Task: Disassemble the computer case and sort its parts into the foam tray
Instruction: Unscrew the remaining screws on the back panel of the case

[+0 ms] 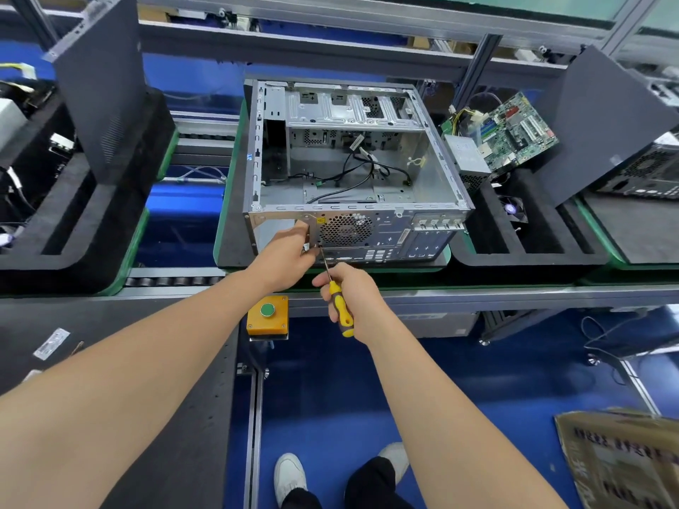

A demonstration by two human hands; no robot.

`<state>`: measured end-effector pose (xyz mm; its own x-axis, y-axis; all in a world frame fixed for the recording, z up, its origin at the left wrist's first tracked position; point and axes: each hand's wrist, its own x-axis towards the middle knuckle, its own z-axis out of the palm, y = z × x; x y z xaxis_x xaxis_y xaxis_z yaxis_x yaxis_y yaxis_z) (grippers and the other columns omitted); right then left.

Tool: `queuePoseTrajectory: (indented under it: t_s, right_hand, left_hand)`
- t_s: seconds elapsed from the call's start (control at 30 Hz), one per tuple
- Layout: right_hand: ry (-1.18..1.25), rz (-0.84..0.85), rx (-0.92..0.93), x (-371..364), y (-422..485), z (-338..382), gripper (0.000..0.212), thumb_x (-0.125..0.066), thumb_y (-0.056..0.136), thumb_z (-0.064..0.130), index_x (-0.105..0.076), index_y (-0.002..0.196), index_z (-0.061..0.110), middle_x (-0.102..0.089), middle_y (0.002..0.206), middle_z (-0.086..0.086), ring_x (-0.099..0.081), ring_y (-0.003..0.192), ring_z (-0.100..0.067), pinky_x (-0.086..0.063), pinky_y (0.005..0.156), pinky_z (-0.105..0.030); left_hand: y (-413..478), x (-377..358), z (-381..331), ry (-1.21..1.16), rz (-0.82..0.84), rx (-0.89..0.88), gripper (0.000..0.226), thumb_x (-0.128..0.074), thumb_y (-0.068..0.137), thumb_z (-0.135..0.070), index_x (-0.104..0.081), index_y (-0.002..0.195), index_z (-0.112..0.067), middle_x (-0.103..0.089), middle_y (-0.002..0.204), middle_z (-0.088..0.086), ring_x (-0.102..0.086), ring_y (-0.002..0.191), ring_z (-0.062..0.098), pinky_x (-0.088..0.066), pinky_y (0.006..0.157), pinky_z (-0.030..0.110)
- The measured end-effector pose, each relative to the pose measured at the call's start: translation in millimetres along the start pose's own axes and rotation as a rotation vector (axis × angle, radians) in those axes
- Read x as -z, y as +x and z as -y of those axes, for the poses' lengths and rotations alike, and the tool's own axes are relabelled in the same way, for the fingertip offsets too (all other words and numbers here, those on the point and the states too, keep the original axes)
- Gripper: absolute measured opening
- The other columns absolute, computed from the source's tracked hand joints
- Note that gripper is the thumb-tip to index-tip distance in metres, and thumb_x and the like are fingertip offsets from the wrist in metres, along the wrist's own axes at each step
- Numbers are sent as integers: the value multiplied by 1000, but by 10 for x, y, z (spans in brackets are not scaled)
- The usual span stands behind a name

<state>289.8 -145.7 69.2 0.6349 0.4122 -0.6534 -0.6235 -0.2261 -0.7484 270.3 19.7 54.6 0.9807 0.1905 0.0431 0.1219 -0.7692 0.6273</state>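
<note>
An open silver computer case (433,170) lies on its side on the conveyor, its inside holding only loose black cables (352,170). My left hand (290,251) rests against the case's rear panel, left of the round fan grille (345,229), fingers curled at the panel edge. My right hand (349,299) grips a yellow and black screwdriver (340,303); its tip touches the rear panel just below my left hand. To the right stands a black foam tray (488,251) holding a green motherboard (514,130), a grey power supply (466,156) and a small fan (512,211).
A dark side panel (103,86) leans upright in another foam tray (55,229) at left; a second panel (595,119) leans at right. An orange button box (267,314) hangs under the conveyor edge. Cardboard (621,461) lies on the blue floor at lower right.
</note>
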Motion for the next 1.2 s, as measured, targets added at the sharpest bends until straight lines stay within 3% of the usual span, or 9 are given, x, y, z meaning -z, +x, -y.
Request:
queuePoseTrajectory:
  t_s: [0.13, 0.3, 0.47, 0.6, 0.77, 0.87, 1.0, 1.1, 1.2]
  right_hand:
    - [452, 292, -104, 89, -28, -99, 20, -51, 109, 23, -64, 102, 10, -62, 78, -2, -50, 53, -9, -43, 44, -18]
    - [1035, 600, -248, 39, 17, -235, 26, -48, 109, 26, -61, 102, 5, -63, 70, -7, -45, 29, -8, -35, 27, -18]
    - [1052, 568, -144, -63, 65, -213, 36, -35, 114, 24, -61, 101, 3, -48, 56, 2, -36, 24, -8, -28, 24, -18]
    - [554, 298, -29, -48, 42, -83, 28, -38, 113, 23, -60, 107, 5, -40, 55, 2, -31, 28, -10, -26, 28, -23]
    - [-968, -282, 460, -98, 19, -34, 12, -41, 109, 23, -49, 105, 15, -62, 84, -10, -54, 50, -24, -38, 46, -30]
    - [-1199, -478, 581, -198, 41, -157, 3, -46, 107, 21, -45, 109, 22, -53, 77, -1, -48, 60, -23, -32, 55, -35]
    - [-967, -442, 550, -124, 70, -185, 20, -41, 109, 35, -55, 99, 25, -60, 81, 3, -59, 66, -23, -41, 56, -34]
    - [-405, -219, 226, -91, 95, -45, 34, -42, 102, 28, -73, 101, 14, -62, 69, -2, -56, 41, -20, -43, 41, -26]
    - [117, 62, -23, -16, 68, 9, 32, -42, 105, 21, -69, 101, 4, -55, 60, -3, -43, 36, -19, -38, 38, -25]
  left_hand:
    - [5, -16, 17, -14, -8, -1, 17, -57, 101, -22, -41, 108, -22, -52, 99, -3, -46, 90, 15, -31, 70, 26]
    - [14, -21, 33, -25, -1, 0, 17, -57, 102, -24, -41, 107, -25, -53, 99, -5, -47, 90, 14, -33, 72, 26]
    - [25, -45, 35, -23, -5, 15, 17, -55, 103, -22, -39, 105, -26, -49, 91, -10, -46, 87, 14, -34, 68, 24]
    - [23, -56, 47, -42, -6, 4, 15, -55, 102, -20, -41, 105, -24, -52, 95, -6, -48, 88, 15, -35, 72, 27]
    - [29, -66, 44, -36, -19, -5, 18, -56, 101, -19, -40, 108, -25, -51, 97, -5, -48, 85, 15, -33, 60, 16]
    - [25, -64, 30, -38, -30, -8, 20, -57, 102, -20, -38, 108, -26, -49, 97, -6, -45, 84, 14, -28, 59, 8]
    - [22, -66, 42, -38, -28, -16, 17, -56, 102, -20, -40, 106, -23, -49, 89, -9, -47, 84, 15, -30, 58, 9]
    - [26, -77, 47, -35, -26, 4, 16, -56, 101, -20, -41, 106, -20, -54, 93, -3, -50, 85, 18, -35, 61, 26]
    - [20, -76, 40, -36, -18, 15, 17, -55, 101, -21, -40, 108, -21, -56, 98, 0, -50, 88, 18, -36, 64, 30]
